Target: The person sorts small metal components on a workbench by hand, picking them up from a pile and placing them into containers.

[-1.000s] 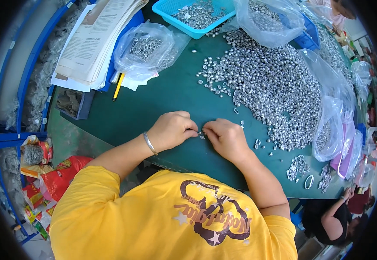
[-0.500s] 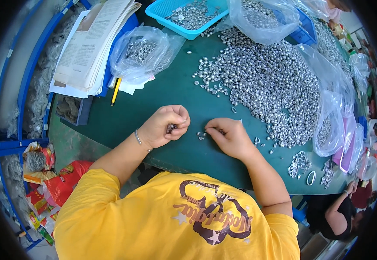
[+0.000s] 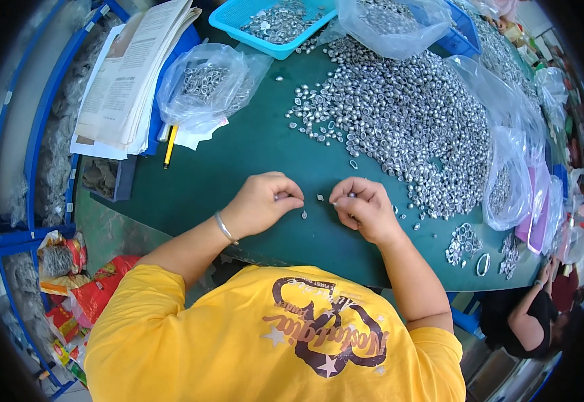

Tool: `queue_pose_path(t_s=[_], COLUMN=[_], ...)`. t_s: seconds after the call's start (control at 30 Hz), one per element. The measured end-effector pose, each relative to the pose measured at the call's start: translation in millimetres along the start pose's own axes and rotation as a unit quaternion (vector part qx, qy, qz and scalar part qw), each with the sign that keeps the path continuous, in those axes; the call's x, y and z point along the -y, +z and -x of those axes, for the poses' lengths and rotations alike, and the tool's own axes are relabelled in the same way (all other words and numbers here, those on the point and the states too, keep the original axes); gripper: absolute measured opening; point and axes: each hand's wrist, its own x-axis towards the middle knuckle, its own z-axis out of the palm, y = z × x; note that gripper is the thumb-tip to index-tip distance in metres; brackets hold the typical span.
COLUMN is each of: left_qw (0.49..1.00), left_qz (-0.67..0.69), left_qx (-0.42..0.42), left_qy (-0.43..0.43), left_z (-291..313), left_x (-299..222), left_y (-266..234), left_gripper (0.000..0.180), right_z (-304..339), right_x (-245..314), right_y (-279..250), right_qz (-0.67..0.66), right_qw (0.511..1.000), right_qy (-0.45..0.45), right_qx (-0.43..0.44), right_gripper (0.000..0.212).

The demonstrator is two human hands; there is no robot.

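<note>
My left hand point(image 3: 264, 202) is closed above the green table, its thumb and fingers pinched around small silver metal pieces that are mostly hidden. Facing it, my right hand point(image 3: 367, 210) is curled, with a small oval metal piece point(image 3: 352, 195) showing between its fingers. Between the hands lies one loose silver piece point(image 3: 320, 197). Another small piece point(image 3: 304, 214) is just below my left fingertips. A large heap of silver oval pieces point(image 3: 413, 127) spreads beyond my right hand.
A blue basket point(image 3: 275, 48) and a plastic bag of rings point(image 3: 205, 80) stand at the back. Newspapers point(image 3: 131, 80) and a yellow pen point(image 3: 170, 147) lie at left. Clear bags point(image 3: 506, 181) and small ring piles point(image 3: 463, 244) are at right. Another person point(image 3: 527, 321) sits at far right.
My left hand has turned palm-down, its fingertips now near the table. My right hand has moved slightly right, lifting off the loose pieces. The view has shifted a little.
</note>
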Motion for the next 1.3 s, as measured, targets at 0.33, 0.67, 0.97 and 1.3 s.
queue_pose_path(t_s=[0.33, 0.67, 0.97, 1.3], left_qw=[0.605, 0.946, 0.917, 0.971], left_qz=[0.773, -0.002, -0.236, 0.182], left_qx=[0.088, -0.136, -0.023, -0.120], left_qy=[-0.168, 0.295, 0.322, 0.100], left_z=[-9, -62, -69, -57], left_x=[9, -60, -89, -46], left_y=[-7, 62, 90, 16], left_gripper=[0.021, 0.023, 0.052, 0.020], right_z=[-9, -31, 11, 156], right_x=[-14, -31, 1, 57], right_y=[36, 31, -8, -295], right_qz=[0.506, -0.533, -0.552, 0.060], right_qw=[0.790, 0.834, 0.810, 0.730], right_qy=[-0.338, -0.102, -0.087, -0.307], right_qx=[-0.067, -0.096, -0.176, -0.608], right_gripper=[0.007, 0.028, 0.023, 0.025])
